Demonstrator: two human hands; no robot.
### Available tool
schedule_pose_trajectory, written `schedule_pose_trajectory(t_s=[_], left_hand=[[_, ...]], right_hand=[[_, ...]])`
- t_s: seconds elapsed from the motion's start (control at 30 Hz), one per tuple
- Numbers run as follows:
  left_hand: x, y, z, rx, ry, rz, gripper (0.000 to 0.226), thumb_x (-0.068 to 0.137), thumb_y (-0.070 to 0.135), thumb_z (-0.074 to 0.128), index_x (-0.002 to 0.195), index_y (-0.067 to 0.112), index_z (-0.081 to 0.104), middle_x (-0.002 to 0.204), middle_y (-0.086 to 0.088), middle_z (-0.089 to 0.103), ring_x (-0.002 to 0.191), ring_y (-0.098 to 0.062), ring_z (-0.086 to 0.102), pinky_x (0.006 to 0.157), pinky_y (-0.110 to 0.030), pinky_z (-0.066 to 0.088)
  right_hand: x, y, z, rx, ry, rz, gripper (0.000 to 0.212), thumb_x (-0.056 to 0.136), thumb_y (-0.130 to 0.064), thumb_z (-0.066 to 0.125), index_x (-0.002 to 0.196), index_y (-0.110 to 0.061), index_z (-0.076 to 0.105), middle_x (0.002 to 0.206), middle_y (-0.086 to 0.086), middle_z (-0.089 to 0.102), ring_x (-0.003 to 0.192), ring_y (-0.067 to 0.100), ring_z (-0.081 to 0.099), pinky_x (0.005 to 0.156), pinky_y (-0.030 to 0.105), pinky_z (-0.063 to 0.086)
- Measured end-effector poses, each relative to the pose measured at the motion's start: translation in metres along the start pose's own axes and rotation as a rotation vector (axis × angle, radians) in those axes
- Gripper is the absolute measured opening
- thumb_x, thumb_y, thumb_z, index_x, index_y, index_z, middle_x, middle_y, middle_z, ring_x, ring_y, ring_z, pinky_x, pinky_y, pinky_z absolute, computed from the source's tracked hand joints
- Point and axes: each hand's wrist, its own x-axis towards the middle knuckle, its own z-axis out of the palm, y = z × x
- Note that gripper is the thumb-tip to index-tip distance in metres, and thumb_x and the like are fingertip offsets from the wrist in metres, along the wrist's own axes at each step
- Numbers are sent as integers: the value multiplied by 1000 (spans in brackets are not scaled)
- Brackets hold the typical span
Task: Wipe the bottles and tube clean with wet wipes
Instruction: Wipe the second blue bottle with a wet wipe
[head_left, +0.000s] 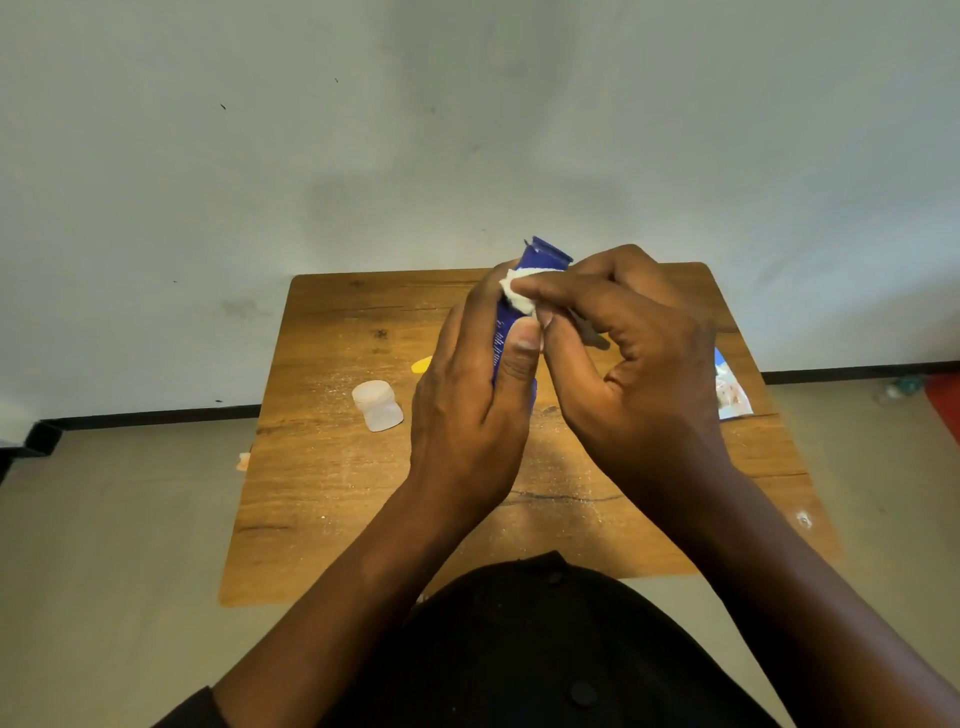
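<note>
The left hand grips the blue tube above the bench, while the right hand pinches a white wipe against it.

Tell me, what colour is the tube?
Dark blue, with small white print; the tube shows in the head view.

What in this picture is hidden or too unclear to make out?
Head view:
- Dark blue tube: lower body hidden by left hand; print too small to read.
- Yellow object: mostly behind that hand.
- Blue-and-white packet: largely behind right hand, which pinches the white wipe.
</note>
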Motion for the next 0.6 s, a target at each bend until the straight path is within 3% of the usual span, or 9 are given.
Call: schedule_pose_trajectory(t_s=[0.17, 0.27, 0.37, 0.47, 0.6], left_hand=[[1, 11, -5, -523, 56, -295, 40, 109, 43, 26, 126, 20, 54, 97, 5, 68, 83, -8, 65, 73, -28, 55], [8, 8, -17, -771, 75, -439, 52, 109, 51, 23, 132, 18, 56, 107, -9, 72, 85, -20, 69, 74, -35, 59], [13, 2, -24, -1015, 42, -550, 60, 109, 56, 21, 136, 19, 59, 115, -16, 71, 97, -29, 71, 82, -42, 61], [11, 1, -21, -1049, 5, -573, 64, 107, 59, 20, 139, 20, 58, 119, -18, 71, 105, -32, 72, 90, -44, 59], [14, 3, -24, -1014, -36, -503, 67, 108, 59, 17, 149, 17, 50, 121, -20, 69, 109, -34, 71, 93, -45, 56]], right_hand=[[-12, 5, 6, 6, -75, -23, 21, 96, -6, 72, 116, -9, 76, 108, 3, 73, 99, 7, 66, 81, 13, 50], [-33, 5, 10, 31, -213, -101, 20, 93, -5, 75, 112, -10, 78, 106, 4, 72, 101, 14, 68, 85, 20, 52], [-47, 6, 12, 33, -334, -167, 19, 93, -11, 75, 112, -13, 79, 102, 1, 70, 94, 12, 64, 79, 27, 53], [-48, 7, 14, 27, -334, -186, 16, 92, -8, 77, 106, -13, 81, 97, 1, 69, 88, 14, 64, 72, 33, 51], [-40, 0, 16, 28, -300, -167, 15, 91, -8, 76, 104, -14, 81, 96, 1, 70, 89, 14, 64, 74, 32, 53]])
